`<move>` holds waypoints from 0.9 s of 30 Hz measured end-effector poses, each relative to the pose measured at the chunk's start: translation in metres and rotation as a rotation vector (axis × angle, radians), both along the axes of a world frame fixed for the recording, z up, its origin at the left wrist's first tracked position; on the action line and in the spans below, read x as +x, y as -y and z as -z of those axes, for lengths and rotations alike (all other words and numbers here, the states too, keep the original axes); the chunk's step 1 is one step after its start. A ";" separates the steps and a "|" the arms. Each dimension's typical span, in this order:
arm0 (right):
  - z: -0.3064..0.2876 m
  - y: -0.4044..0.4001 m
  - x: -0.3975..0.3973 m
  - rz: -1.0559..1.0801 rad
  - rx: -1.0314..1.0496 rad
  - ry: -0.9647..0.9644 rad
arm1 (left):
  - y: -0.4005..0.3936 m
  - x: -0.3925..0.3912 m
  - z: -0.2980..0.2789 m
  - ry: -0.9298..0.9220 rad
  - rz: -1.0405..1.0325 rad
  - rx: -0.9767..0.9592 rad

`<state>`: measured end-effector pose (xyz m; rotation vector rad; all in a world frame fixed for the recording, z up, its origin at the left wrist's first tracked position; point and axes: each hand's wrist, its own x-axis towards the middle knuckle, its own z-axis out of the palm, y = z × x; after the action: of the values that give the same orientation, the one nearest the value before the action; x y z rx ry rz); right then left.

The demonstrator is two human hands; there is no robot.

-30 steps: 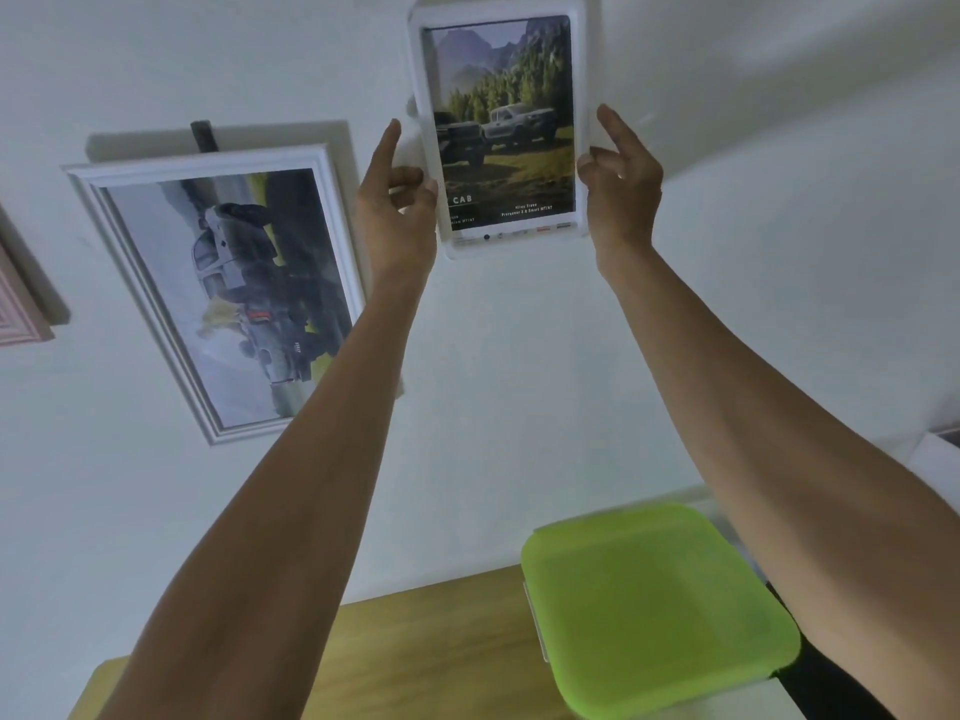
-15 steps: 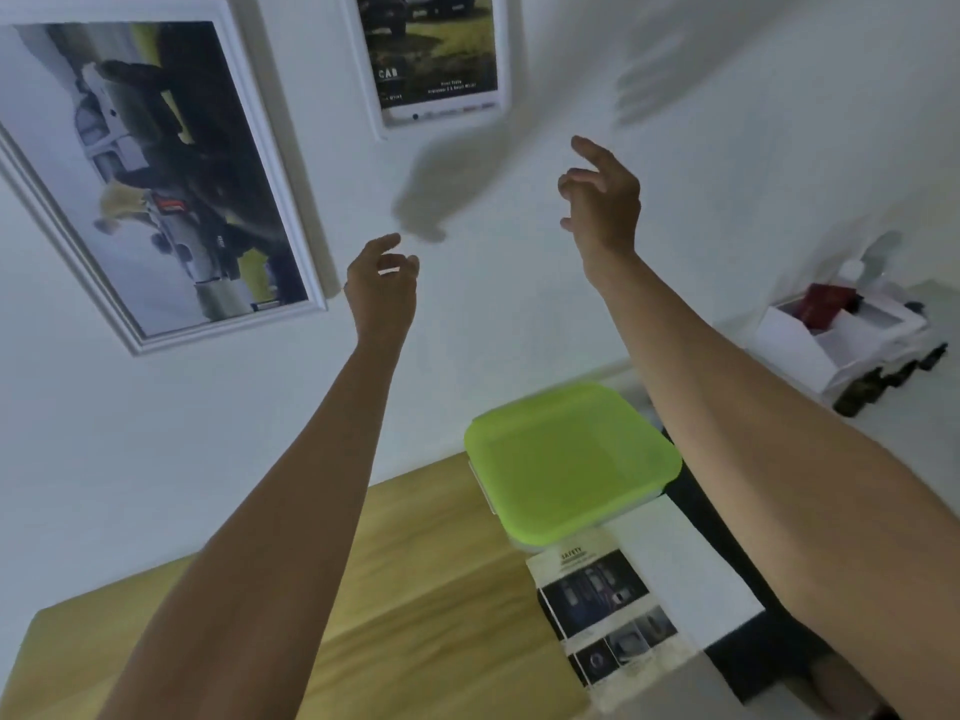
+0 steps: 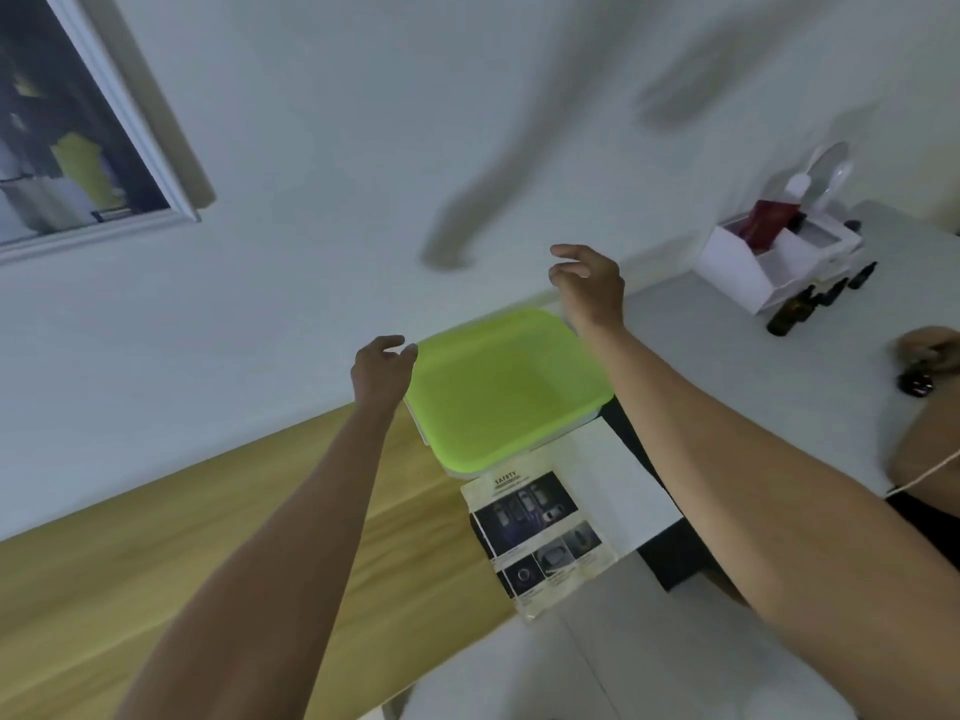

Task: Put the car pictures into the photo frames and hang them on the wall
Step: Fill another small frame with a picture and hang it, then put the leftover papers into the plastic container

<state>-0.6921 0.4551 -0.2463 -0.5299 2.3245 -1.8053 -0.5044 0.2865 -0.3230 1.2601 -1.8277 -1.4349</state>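
Observation:
A white-framed car picture (image 3: 78,148) hangs on the wall at the upper left, cut off by the view's edge. A printed car page (image 3: 540,537) headed "SAFETY" lies on the table beside a blank white sheet (image 3: 618,475). My left hand (image 3: 382,371) hovers at the left edge of a lime green lid (image 3: 498,392), fingers apart and empty. My right hand (image 3: 589,283) hovers over the lid's far corner, also open and empty. The small frame that I hung on the wall is out of view above.
The green lid covers a box on a wooden table (image 3: 130,563). A white table (image 3: 753,324) to the right carries a white organiser box (image 3: 769,262) and several dark bottles (image 3: 795,311). Another person's hand (image 3: 930,353) rests at the right edge.
Both hands let go of the small frame on the wall and came down towards the green lid. The view dropped from the wall to the table.

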 end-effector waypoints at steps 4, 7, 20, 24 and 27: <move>0.050 -0.010 -0.036 -0.039 0.103 0.023 | -0.009 -0.025 0.033 0.124 -0.035 0.025; 0.084 -0.015 -0.064 -0.065 0.167 0.047 | -0.017 -0.043 0.057 0.196 -0.069 0.018; 0.177 -0.019 -0.125 -0.158 0.544 0.181 | -0.039 -0.066 0.116 0.354 -0.247 -0.034; 0.187 -0.018 -0.130 -0.199 0.599 0.206 | -0.040 -0.071 0.117 0.406 -0.270 -0.036; 0.186 -0.021 -0.133 -0.192 0.635 0.185 | -0.041 -0.073 0.119 0.414 -0.265 -0.044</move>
<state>-0.8252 0.4757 -0.4322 -0.4379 2.4292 -0.9093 -0.5775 0.3278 -0.4416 1.8021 -1.8393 -1.0410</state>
